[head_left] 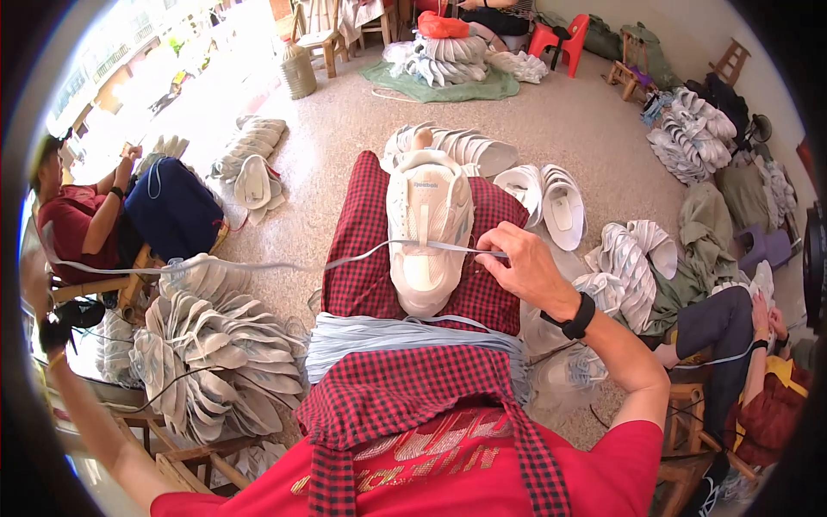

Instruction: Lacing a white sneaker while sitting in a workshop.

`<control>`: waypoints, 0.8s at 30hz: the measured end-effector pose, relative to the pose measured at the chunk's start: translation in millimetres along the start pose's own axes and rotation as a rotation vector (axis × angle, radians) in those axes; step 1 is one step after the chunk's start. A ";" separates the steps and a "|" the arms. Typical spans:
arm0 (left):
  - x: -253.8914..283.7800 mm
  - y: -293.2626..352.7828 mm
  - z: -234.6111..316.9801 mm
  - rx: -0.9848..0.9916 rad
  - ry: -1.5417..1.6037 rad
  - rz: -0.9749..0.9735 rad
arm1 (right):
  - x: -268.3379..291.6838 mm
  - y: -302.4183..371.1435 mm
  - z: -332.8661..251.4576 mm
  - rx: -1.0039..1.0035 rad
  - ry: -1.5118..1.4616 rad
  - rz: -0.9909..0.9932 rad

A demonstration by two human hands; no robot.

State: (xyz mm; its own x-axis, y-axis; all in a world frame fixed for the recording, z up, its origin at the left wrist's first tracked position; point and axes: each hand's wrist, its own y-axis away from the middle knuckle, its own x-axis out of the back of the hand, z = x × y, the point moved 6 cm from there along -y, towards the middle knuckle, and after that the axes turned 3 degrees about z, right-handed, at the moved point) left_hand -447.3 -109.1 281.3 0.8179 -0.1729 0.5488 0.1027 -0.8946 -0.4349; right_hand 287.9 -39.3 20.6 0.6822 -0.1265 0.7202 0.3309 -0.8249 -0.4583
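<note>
A cream sneaker (430,215) rests on my lap, toe toward me, on a red and black checked apron (355,215). A flat pale grey shoelace (345,259) crosses the shoe at the base of its tongue. To the right of the shoe, my right hand (524,265) pinches one side of the lace between thumb and fingers. Stretched far out to the left, my left hand (34,280) is blurred at the picture's rim. The other side of the lace runs through the air to it. A bundle of pale blue laces (413,343) lies across my waist.
Stacked shoes (215,353) stand at my left, and more shoes (633,263) at my right. Loose sneakers (563,207) lie beyond my knee. Seated people (77,207) work on both sides. A shoe pile (448,60) on green cloth and a red chair (570,45) are farther off.
</note>
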 end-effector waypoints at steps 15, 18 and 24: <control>233.6 99.1 495.0 -0.613 1.757 0.175 | 50.5 33.2 17.1 -0.049 0.109 0.022; 222.9 93.1 476.9 -0.756 1.477 0.149 | 65.1 42.3 30.6 -0.107 0.134 0.042; 127.8 54.7 448.8 -0.640 1.278 -0.104 | 89.4 57.1 45.2 -0.147 0.238 0.060</control>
State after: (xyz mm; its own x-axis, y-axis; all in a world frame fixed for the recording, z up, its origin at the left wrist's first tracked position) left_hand -83.1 4.8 7.3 -0.2737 -0.0341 0.9612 -0.4201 -0.8948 -0.1513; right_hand 397.2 -72.8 35.3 0.5195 -0.2887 0.8042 0.1849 -0.8809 -0.4357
